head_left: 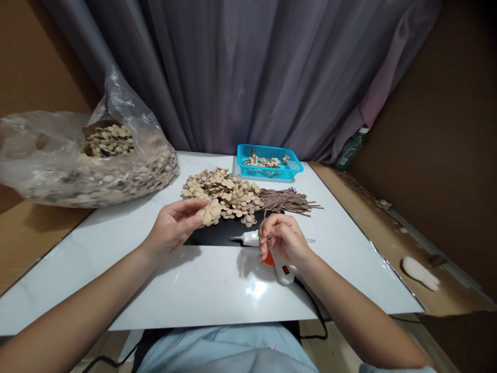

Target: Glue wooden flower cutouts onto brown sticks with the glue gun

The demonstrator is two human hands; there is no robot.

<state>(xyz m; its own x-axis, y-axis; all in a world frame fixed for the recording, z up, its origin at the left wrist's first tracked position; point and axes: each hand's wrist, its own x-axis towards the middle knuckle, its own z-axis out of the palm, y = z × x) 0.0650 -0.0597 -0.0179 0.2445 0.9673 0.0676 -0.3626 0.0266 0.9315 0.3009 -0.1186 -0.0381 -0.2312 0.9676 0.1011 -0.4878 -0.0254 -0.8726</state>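
My left hand (176, 225) pinches a flat, cream flower-shaped piece (211, 212) between thumb and fingertips, held above the table. My right hand (282, 239) hovers over a white glue gun (284, 272) with an orange trigger; its fingers are curled together, and what they hold, if anything, is too small to tell. The gun's nozzle points left over a black mat (205, 235), and a small green light shows on it. Just beyond my hands lies a heap of similar flower pieces (221, 189), beside a bundle of thin brown sticks (289, 201).
A clear plastic bag (116, 181) full of flower pieces stands at the left. At the back, a blue basket (293, 168) holds some flowers and sticks. To the right are a green bottle (351, 147) and a white sole-shaped object (420, 273). A black cable (316, 305) runs off the front edge.
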